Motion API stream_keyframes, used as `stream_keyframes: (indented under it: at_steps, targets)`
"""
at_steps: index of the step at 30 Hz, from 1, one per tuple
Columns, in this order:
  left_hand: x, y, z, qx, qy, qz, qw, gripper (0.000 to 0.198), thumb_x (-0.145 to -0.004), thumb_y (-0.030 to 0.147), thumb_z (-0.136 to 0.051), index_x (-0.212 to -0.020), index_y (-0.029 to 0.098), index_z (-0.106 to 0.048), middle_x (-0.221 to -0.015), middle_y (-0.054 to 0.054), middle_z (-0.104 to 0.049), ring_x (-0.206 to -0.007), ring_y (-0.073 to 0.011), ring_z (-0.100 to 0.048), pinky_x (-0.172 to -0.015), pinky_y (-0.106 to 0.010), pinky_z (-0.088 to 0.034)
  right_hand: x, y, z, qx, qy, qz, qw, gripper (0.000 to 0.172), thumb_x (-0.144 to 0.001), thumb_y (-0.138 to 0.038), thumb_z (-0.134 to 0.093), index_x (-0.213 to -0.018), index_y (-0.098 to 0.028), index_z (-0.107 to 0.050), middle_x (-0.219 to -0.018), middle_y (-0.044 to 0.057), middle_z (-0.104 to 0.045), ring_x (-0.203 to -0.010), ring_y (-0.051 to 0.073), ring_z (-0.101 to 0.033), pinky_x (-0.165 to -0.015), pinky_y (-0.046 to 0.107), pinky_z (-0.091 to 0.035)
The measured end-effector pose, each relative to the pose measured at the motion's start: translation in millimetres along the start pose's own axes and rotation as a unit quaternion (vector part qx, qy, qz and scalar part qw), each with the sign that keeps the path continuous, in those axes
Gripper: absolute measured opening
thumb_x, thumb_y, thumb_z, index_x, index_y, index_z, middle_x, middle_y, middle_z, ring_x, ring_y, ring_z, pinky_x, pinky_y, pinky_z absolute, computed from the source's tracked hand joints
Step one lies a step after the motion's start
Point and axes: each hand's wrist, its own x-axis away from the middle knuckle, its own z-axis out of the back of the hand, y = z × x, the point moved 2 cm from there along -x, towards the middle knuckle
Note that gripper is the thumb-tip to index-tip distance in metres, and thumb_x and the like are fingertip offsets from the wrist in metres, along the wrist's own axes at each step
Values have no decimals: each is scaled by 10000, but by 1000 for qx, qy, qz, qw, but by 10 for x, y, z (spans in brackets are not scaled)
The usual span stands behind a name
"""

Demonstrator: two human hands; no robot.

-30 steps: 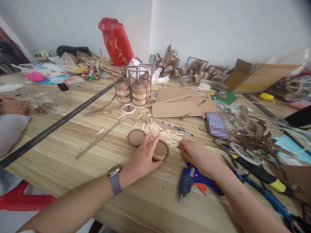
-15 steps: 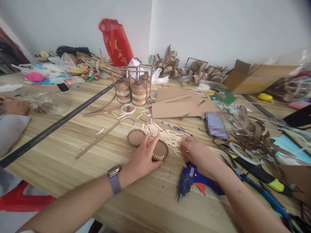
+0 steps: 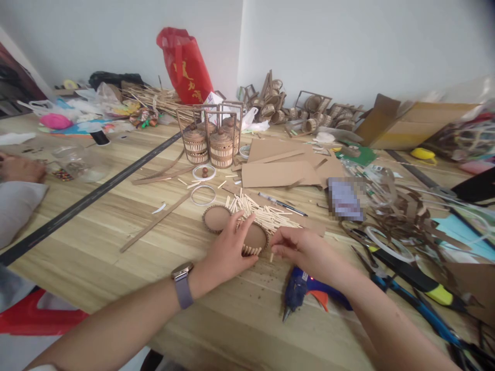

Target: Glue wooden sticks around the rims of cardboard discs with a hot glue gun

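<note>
My left hand (image 3: 224, 248) spans a round cardboard base (image 3: 257, 236) with a corrugated rim, its thumb at the near edge and its fingers at the far side. A row of short upright sticks (image 3: 251, 251) lines the base's near edge. Just to the right, my right hand (image 3: 303, 251) pinches one short wooden stick (image 3: 271, 256), pointing down beside the rim. Another corrugated-edged disc (image 3: 216, 219) lies to the left, partly behind my left hand. Behind the bases spreads a pile of loose sticks (image 3: 270, 217). A blue glue gun (image 3: 297, 289) rests below my right hand, partly covered by the forearm.
Small lidded baskets in frames (image 3: 220, 147) stand farther back, near cardboard sheets (image 3: 278, 174). Pliers (image 3: 390, 283) and a yellow-black cutter (image 3: 413, 273) lie at right. A pen (image 3: 282, 204) lies behind the sticks. Another person's hand (image 3: 23, 169) is at far left.
My right hand has moved left and nearer from the stick pile to the base's right edge, with a stick now showing in its fingertips. My left hand stays in place.
</note>
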Motion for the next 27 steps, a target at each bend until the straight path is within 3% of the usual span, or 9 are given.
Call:
stream_keyframes:
  at_steps: [7, 27]
  targets:
    - [-5, -17, -18, 12, 4, -7, 1000, 934, -710, 168, -726, -1466, 307, -196, -1460, -128, -288, -1383, -343, -307, -1087, -526, -365, -45, 15, -157, -7, 27, 6, 1000, 104, -830, -202, -562, -751, -216, -628, -673, -27, -663, -636, 140, -580, -581, 224, -391]
    - [1, 7, -8, 1, 7, -7, 1000, 921, -723, 168, -710, -1470, 294, -187, -1460, -143, -282, -1376, -346, -321, -1077, -526, -381, -17, 11, -274, 63, 46, 58, 995, 97, -883, -177, -569, -823, -210, -638, -759, -1, -690, -666, 144, -614, -617, 229, -426]
